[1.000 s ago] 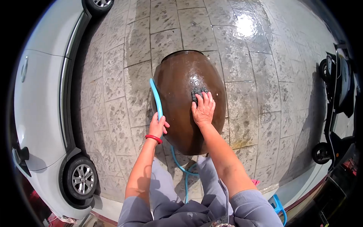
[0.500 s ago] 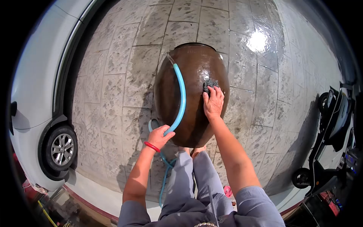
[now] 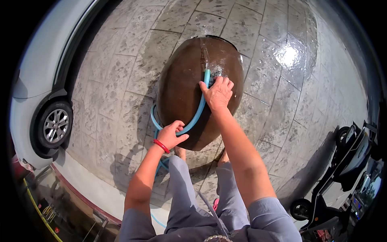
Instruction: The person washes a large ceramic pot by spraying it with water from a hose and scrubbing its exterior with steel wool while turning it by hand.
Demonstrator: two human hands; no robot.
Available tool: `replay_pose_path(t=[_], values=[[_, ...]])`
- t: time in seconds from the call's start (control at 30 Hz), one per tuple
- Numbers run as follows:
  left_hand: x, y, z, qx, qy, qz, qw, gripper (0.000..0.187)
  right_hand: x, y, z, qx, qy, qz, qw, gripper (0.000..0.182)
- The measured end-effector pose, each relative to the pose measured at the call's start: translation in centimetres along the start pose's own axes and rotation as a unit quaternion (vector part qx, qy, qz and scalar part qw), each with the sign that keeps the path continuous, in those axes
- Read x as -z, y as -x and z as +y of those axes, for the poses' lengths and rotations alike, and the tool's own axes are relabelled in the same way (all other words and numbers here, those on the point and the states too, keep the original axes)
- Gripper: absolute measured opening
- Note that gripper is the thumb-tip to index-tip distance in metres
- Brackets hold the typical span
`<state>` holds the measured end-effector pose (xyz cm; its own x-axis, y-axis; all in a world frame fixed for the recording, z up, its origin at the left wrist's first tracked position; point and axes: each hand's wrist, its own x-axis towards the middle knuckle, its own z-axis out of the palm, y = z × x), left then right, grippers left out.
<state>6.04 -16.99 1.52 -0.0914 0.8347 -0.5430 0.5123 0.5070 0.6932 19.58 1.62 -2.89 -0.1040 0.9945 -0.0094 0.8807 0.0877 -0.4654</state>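
Note:
A big brown glazed jar (image 3: 177, 84) lies on its side before me, its dark-rimmed mouth pointing away. My left hand (image 3: 171, 136), with a red bangle on its wrist, is loosely closed around a light blue hose (image 3: 198, 114). Water runs from the hose's end over the jar toward the mouth. My right hand (image 3: 219, 93) presses a dark scouring pad (image 3: 213, 79) against the jar's wet upper side; the fingers hide most of the pad. Its thumb lies against the hose near the outlet.
Wet stone paving (image 3: 266, 80) surrounds the jar. A white car (image 3: 38, 80) with its wheel (image 3: 55, 126) stands at left, and a scooter (image 3: 342, 173) at right. More hose (image 3: 162, 163) trails by my feet.
The hose end has swung right, beside my right hand, and its water now runs along the jar's middle. My right hand has moved up and left with the pad. The jar appears tilted.

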Motion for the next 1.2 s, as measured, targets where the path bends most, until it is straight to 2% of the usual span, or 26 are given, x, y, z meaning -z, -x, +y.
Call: replay_pose_path(t=[0.07, 0.1, 0.2, 0.23, 0.3, 0.33, 0.43, 0.5, 0.53, 0.63, 0.67, 0.77, 0.83, 0.87, 0.93, 1.0, 1.07, 1.13, 1.17, 1.2], values=[[-3.2, -2.3, 2.6, 0.02, 0.026, 0.114, 0.993, 0.053, -0.2, 0.0, 0.4, 0.003, -0.003, -0.02, 1.0, 0.054], [-4.5, -3.5, 4.7, 0.025, -0.012, 0.183, 0.983, 0.055, 0.2, -0.2, 0.2, 0.001, 0.01, -0.036, 0.999, 0.055], [-7.7, -7.6, 6.9, -0.076, -0.131, 0.376, 0.914, 0.055, 0.6, -0.5, -0.1, 0.005, -0.002, -0.081, 0.997, 0.054], [-8.1, -8.8, 6.9, -0.073, -0.125, 0.382, 0.913, 0.055, 0.5, -0.5, 0.0, 0.019, -0.003, -0.08, 0.997, 0.054], [-8.5, -11.1, 7.0, 0.013, -0.206, 0.385, 0.899, 0.046, 0.5, -0.9, 0.2, 0.042, -0.014, -0.078, 0.996, 0.055], [-8.3, -11.7, 6.5, 0.019, -0.213, 0.379, 0.9, 0.042, 0.5, -0.9, 0.3, 0.052, -0.028, -0.078, 0.995, 0.056], [-7.5, -11.6, 6.2, 0.013, -0.223, 0.367, 0.903, 0.045, 0.2, -1.2, 1.1, 0.082, -0.035, -0.059, 0.994, 0.051], [-6.8, -11.0, 6.3, 0.007, -0.237, 0.331, 0.913, 0.051, -0.2, -1.5, 2.1, 0.121, -0.063, -0.045, 0.99, 0.039], [-6.4, -10.9, 5.6, 0.005, -0.223, 0.327, 0.918, 0.055, -0.5, -1.8, 2.6, 0.126, -0.063, -0.043, 0.989, 0.039], [-4.4, -10.7, 4.4, -0.041, -0.255, 0.349, 0.901, 0.051, -1.0, -2.4, 3.4, 0.2, -0.062, -0.025, 0.977, 0.027], [-4.0, -10.9, 4.0, -0.05, -0.253, 0.364, 0.895, 0.044, -1.3, -2.5, 3.8, 0.202, -0.063, -0.029, 0.977, 0.027], [-4.3, -11.5, 3.9, -0.04, -0.267, 0.384, 0.883, 0.044, -1.2, -3.5, 4.2, 0.241, -0.087, -0.028, 0.966, 0.025], [-4.9, -12.0, 4.1, -0.036, -0.293, 0.421, 0.858, 0.043, -1.3, -4.4, 5.2, 0.35, -0.107, -0.005, 0.93, 0.023], [-5.5, -12.0, 4.3, -0.04, -0.315, 0.445, 0.837, 0.043, -1.5, -4.8, 5.8, 0.345, -0.11, -0.01, 0.932, 0.023], [-5.9, -12.1, 4.4, -0.021, -0.326, 0.454, 0.829, 0.041, -2.3, -7.4, 6.1, 0.42, -0.167, -0.023, 0.892, 0.022], [-6.0, -12.4, 4.6, -0.026, -0.33, 0.46, 0.824, 0.041, -3.6, -10.4, 7.2, 0.412, -0.203, -0.042, 0.887, 0.018], [-6.0, -13.2, 4.9, -0.019, -0.331, 0.457, 0.825, 0.04, -6.2, -14.6, 8.1, 0.381, -0.241, 0.018, 0.893, 0.022], [-6.0, -14.1, 5.1, -0.015, -0.346, 0.456, 0.82, 0.039, -7.4, -20.0, 9.1, 0.161, -0.266, -0.097, 0.946, 0.028], [-6.0, -14.4, 5.3, -0.019, -0.352, 0.465, 0.812, 0.039, -6.7, -21.3, 8.9, 0.13, -0.195, -0.136, 0.963, 0.034], [-6.2, -14.7, 5.7, -0.016, -0.355, 0.467, 0.81, 0.039, -6.5, -20.1, 7.9, 0.145, -0.249, -0.117, 0.95, 0.027]])
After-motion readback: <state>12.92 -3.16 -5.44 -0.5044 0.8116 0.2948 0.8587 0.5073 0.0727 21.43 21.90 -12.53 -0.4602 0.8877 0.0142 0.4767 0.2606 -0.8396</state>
